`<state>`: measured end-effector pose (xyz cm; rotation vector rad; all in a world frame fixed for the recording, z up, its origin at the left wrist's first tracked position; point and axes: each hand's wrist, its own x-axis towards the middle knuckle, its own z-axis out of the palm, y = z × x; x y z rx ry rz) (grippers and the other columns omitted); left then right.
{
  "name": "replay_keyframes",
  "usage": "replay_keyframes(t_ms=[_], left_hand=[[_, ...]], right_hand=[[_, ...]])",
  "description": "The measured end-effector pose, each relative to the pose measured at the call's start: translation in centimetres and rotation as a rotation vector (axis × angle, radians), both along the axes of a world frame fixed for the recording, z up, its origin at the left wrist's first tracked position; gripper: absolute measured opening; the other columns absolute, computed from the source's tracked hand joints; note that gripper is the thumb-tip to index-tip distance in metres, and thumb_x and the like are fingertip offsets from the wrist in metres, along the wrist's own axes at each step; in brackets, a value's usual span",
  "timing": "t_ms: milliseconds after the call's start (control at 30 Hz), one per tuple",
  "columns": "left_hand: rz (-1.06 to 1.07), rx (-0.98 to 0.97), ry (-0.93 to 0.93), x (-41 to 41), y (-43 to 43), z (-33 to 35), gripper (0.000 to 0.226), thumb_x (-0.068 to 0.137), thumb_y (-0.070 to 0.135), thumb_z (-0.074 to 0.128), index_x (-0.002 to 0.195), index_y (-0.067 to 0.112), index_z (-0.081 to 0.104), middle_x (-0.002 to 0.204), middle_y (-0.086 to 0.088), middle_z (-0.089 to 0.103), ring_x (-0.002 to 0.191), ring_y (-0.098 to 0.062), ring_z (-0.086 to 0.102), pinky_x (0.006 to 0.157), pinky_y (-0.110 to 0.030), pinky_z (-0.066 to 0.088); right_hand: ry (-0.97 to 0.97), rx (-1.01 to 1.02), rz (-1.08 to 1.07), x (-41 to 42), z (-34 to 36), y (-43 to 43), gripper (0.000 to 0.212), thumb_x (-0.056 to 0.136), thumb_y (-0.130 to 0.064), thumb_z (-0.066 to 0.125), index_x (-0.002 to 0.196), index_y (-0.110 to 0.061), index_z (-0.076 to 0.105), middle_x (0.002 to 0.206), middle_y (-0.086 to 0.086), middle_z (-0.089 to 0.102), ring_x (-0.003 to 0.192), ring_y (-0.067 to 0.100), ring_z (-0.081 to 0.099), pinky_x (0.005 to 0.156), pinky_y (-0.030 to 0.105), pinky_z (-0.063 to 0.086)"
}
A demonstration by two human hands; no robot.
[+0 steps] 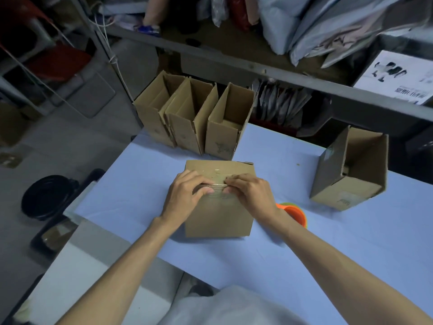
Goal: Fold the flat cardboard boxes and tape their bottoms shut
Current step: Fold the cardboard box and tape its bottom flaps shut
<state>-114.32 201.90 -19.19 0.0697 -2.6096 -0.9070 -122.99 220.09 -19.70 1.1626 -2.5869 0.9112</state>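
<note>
My left hand (185, 195) and right hand (251, 195) both pinch the clear tape (216, 185) on the seam of the upturned cardboard box (218, 221), mid-worktop (121, 184). Three open boxes (187, 123) line the far edge and a fourth box (351, 174) stands well right. An orange roll (295, 213) sits just beside my right wrist, with open worktop to the left.

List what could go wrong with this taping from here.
The left hand and right hand pinch the tape strip on the middle box; it may wrinkle or stick askew. The orange roll lies beside the right forearm and could get knocked. The leftmost folded box stands at the corner of the table; a shove might tip it off.
</note>
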Motion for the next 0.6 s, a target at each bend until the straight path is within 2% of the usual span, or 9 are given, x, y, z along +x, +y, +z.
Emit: replay_keyframes(t_ms=[100,167,267,367,433,500,533,600], left_hand=[[0.035,0.036,-0.026,-0.1,0.3,0.3,0.013,0.074,0.018,0.079,0.083,0.013,0.071,0.08,0.005,0.062,0.081,-0.011,0.049,0.076,-0.023,0.041],[0.068,0.043,-0.054,-0.6,-0.2,0.7,0.018,0.07,0.018,0.083,0.083,0.013,0.07,0.082,0.005,0.062,0.082,-0.012,0.051,0.075,-0.019,0.039],[0.089,0.065,-0.114,-1.0,-0.6,0.9,0.031,0.063,0.024,0.087,0.087,0.016,0.068,0.089,0.008,0.058,0.086,-0.009,0.05,0.077,-0.015,0.037],[0.068,0.108,-0.135,-0.5,-0.1,0.2,0.043,0.061,0.021,0.087,0.097,0.019,0.065,0.101,0.008,0.055,0.097,-0.008,0.047,0.087,-0.009,0.033],[0.055,0.137,-0.149,0.0,-0.1,0.1,0.049,0.06,0.019,0.087,0.103,0.021,0.064,0.107,0.009,0.053,0.103,-0.008,0.045,0.093,-0.012,0.033],[0.027,0.114,-0.201,0.1,-0.4,0.2,0.06,0.057,0.018,0.089,0.11,0.022,0.061,0.109,0.011,0.048,0.105,-0.006,0.041,0.096,-0.019,0.036],[0.02,0.101,-0.233,0.1,-0.4,0.4,0.067,0.056,0.018,0.09,0.115,0.023,0.059,0.108,0.012,0.047,0.104,-0.004,0.04,0.096,-0.022,0.037],[0.051,0.096,-0.228,0.1,-0.2,0.6,0.077,0.059,0.026,0.089,0.127,0.025,0.052,0.106,0.014,0.048,0.1,-0.001,0.039,0.093,-0.019,0.036]], right_hand=[[0.008,0.018,-0.018,-0.3,0.0,-0.9,0.016,0.077,-0.029,0.068,0.079,-0.016,0.076,0.067,-0.001,0.068,0.063,0.023,0.066,0.043,0.032,0.051],[-0.016,0.025,-0.008,-0.7,0.5,-1.2,0.017,0.079,-0.03,0.069,0.085,-0.016,0.076,0.074,-0.001,0.069,0.069,0.024,0.067,0.049,0.035,0.052],[-0.067,0.061,0.013,-1.1,0.3,-0.7,0.034,0.075,-0.03,0.078,0.104,-0.015,0.072,0.096,-0.003,0.07,0.085,0.023,0.065,0.063,0.033,0.052],[-0.059,0.118,0.055,-0.8,-0.5,-0.5,0.051,0.068,-0.025,0.082,0.114,-0.014,0.063,0.109,-0.002,0.064,0.093,0.025,0.062,0.063,0.035,0.053],[-0.034,0.251,0.132,-0.9,-1.0,0.2,0.071,0.06,-0.023,0.085,0.123,-0.014,0.054,0.12,0.0,0.058,0.101,0.026,0.058,0.072,0.038,0.052],[0.008,0.35,0.188,-1.4,-0.9,1.1,0.089,0.051,-0.022,0.086,0.13,-0.013,0.048,0.126,0.002,0.053,0.107,0.026,0.053,0.086,0.032,0.043],[0.016,0.35,0.179,-1.4,-0.6,1.2,0.091,0.051,-0.024,0.086,0.132,-0.013,0.047,0.125,0.003,0.053,0.107,0.026,0.053,0.086,0.028,0.036],[0.003,0.272,0.147,-0.7,0.1,0.3,0.083,0.063,-0.038,0.082,0.135,-0.013,0.049,0.122,0.004,0.056,0.102,0.026,0.054,0.08,0.027,0.035]])
